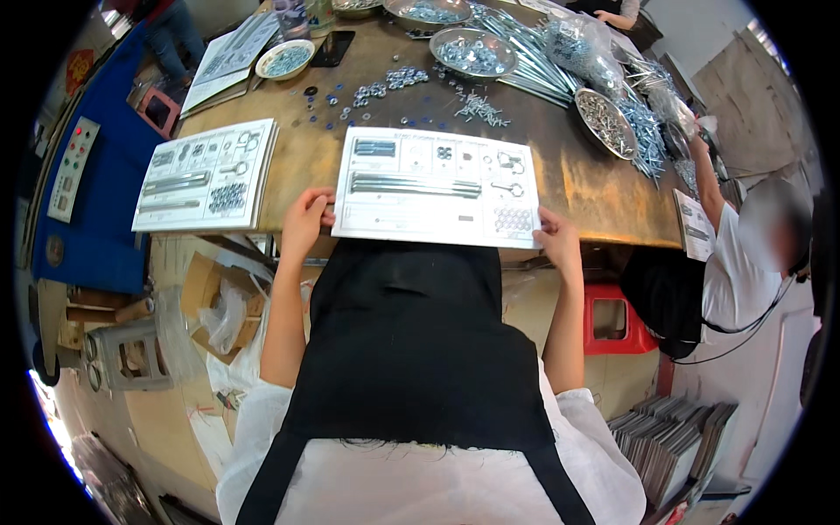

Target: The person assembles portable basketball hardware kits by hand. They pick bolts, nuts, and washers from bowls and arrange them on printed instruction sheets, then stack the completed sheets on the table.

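At near table edge: white parts card (435, 185) flat on wooden table (595, 188) | left hand (304, 220) pinching card's left edge, fingers closed on it | right hand (556, 241) gripping right corner, fingers clamped | second card (206, 175) just left | bolt trays (472, 51) beyond.

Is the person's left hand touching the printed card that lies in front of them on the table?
Touching. In the head view the left hand grips the left edge of the printed card, fingers curled onto it.
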### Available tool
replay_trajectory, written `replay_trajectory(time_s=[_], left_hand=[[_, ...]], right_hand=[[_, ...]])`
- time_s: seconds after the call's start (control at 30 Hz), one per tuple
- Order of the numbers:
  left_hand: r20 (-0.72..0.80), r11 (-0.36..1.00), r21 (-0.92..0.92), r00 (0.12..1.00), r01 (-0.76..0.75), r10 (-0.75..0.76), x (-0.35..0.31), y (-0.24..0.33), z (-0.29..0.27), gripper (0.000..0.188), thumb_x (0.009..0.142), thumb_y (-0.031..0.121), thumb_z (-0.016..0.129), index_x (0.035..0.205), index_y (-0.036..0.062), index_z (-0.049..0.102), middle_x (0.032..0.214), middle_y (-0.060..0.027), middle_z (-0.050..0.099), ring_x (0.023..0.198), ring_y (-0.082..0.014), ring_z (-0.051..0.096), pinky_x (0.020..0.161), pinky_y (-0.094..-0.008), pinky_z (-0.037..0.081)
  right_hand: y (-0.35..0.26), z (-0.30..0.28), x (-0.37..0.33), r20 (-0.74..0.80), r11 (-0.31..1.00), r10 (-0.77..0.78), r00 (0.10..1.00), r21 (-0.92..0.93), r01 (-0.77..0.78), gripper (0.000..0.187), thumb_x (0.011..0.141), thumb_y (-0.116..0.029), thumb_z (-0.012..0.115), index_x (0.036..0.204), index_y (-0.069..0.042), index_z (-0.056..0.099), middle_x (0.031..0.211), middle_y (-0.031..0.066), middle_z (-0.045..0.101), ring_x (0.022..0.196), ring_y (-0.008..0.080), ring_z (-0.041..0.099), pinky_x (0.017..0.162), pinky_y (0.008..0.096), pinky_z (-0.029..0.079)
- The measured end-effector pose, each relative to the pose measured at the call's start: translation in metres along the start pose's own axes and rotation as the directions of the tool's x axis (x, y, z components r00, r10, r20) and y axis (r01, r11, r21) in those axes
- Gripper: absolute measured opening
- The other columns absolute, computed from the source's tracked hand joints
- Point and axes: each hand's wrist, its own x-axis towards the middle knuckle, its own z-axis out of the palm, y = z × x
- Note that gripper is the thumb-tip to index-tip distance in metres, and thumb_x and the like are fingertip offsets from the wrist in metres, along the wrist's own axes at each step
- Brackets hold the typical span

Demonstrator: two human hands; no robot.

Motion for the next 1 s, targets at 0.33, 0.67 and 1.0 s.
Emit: replay_trajectory(time_s=[0.33, 0.67, 1.0], left_hand=[[-0.048, 0.986, 0.118, 0.992, 0.118, -0.113, 0.012, 0.011, -0.006, 0.022, 0.105, 0.012, 0.051, 0.117, 0.0003, 0.065, 0.09, -0.0044, 0.065, 0.064, -0.0081, 0.059, 0.052, -0.0233, 0.051], [0.007, 0.962, 0.242, 0.991, 0.13, -0.136, 0.019, 0.028, -0.006, 0.021, 0.104, 0.01, 0.053, 0.118, 0.002, 0.067, 0.082, -0.0018, 0.062, 0.061, -0.007, 0.058, 0.052, -0.0222, 0.05], [0.005, 0.931, 0.33, 0.985, 0.159, -0.17, 0.015, 0.039, -0.014, 0.023, 0.104, 0.012, 0.053, 0.12, 0.0018, 0.067, 0.085, -0.0019, 0.064, 0.066, -0.0066, 0.057, 0.06, -0.0218, 0.049]], right_hand=[[-0.023, -0.022, 0.092, 0.005, 0.998, -0.032, 0.999, -0.052, 0.032, 0.026, 0.092, -0.006, 0.06, 0.115, -0.006, 0.073, 0.102, 0.0131, 0.076, 0.086, 0.0207, 0.072, 0.078, 0.0301, 0.055], [-0.035, 0.004, 0.348, -0.171, 0.794, -0.286, 0.943, -0.594, 0.133, 0.032, 0.086, -0.014, 0.067, 0.118, -0.013, 0.065, 0.119, 0.0187, 0.06, 0.113, 0.0398, 0.059, 0.095, 0.0477, 0.049], [-0.019, -0.011, 0.321, 0.077, 0.68, -0.504, 0.86, -0.578, 0.45, 0.013, 0.094, -0.016, 0.063, 0.105, -0.009, 0.061, 0.101, 0.0131, 0.066, 0.099, 0.0355, 0.063, 0.085, 0.0439, 0.05]])
